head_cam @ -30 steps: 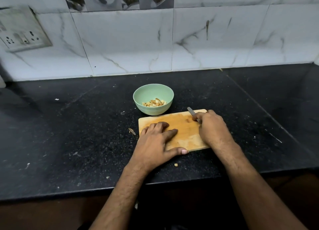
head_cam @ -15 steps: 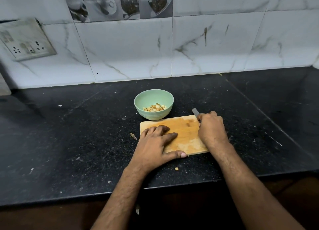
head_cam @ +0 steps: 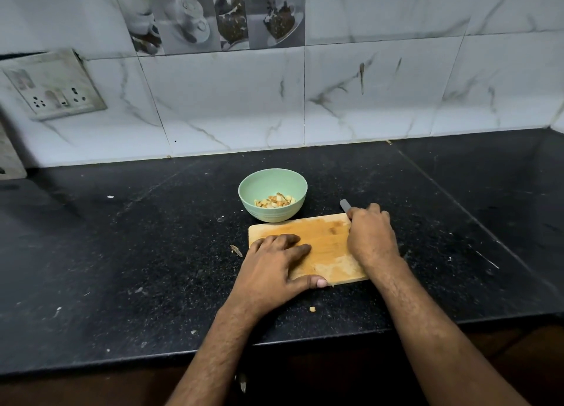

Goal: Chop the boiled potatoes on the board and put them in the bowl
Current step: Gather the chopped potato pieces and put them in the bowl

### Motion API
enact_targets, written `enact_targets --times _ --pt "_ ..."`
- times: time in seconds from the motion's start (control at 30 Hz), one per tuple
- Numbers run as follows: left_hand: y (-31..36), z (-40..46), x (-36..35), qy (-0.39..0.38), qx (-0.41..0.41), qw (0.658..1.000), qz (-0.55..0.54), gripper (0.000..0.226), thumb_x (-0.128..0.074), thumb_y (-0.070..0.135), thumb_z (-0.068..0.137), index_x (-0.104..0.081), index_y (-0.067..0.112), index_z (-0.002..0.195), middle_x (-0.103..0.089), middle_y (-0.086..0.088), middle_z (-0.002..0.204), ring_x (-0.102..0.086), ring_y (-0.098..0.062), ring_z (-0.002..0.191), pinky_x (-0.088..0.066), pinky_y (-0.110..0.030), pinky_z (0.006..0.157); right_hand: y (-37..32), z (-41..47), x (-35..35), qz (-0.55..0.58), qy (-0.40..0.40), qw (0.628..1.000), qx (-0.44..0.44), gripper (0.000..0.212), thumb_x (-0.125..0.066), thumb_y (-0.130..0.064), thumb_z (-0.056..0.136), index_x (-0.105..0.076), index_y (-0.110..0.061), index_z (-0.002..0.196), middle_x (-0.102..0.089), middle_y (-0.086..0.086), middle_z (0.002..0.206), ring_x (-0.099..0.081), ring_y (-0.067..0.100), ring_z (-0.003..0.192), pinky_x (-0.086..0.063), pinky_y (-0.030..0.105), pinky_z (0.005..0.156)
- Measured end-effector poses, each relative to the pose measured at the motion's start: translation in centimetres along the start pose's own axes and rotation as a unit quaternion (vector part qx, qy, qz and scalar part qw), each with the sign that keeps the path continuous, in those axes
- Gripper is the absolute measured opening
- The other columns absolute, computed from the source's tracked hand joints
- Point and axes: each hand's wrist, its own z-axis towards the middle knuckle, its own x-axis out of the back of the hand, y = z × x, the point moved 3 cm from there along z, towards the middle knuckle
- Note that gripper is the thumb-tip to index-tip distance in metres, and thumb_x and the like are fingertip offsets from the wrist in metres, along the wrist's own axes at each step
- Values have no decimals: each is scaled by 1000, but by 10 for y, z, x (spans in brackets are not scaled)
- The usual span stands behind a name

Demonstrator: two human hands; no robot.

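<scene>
left hand [head_cam: 274, 268] flat on board [head_cam: 323, 244], right hand [head_cam: 370, 238] gripping knife [head_cam: 345, 205].

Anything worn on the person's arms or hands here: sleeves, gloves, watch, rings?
Nothing worn shows. Both forearms are bare to the bottom edge of the picture, with no sleeves in view. The left hand and right hand have no gloves, watch, bracelet or visible rings.

A black speckled countertop [head_cam: 122, 253] is carrying a green bowl [head_cam: 272, 213], a wooden chopping board [head_cam: 326, 247] just beside it, and scattered crumbs [head_cam: 312, 309] near its front edge.
</scene>
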Motion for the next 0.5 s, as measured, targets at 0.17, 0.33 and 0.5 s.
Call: enact_targets --times 0.17,0.33,0.5 --pt "-4 5 19 105 37 992 -63 64 -55 72 87 -57 34 139 -52 14 141 -46 -9 129 -40 -41 108 -16 0 8 16 39 998 56 38 -58 -24 100 -55 -20 138 -51 8 129 -47 24 118 -45 43 97" --pt "-24 5 33 300 106 931 -176 52 -71 48 88 -64 21 132 -51 2 135 -48 -14 127 -46 -40 106 -46 3 9 147 -25 979 136 57 -56 -43 100 -39 -25 152 -43 12 145 -42 27 133 -44 43 107" --pt "-47 21 33 268 220 904 -250 86 -72 52 86 -33 16 154 -33 -13 153 -33 -25 144 -35 -38 116 -71 6 -2 199 -129 957 165 78 -67 -54 89 -28 -41 156 -22 15 162 -28 33 147 -33 51 116"
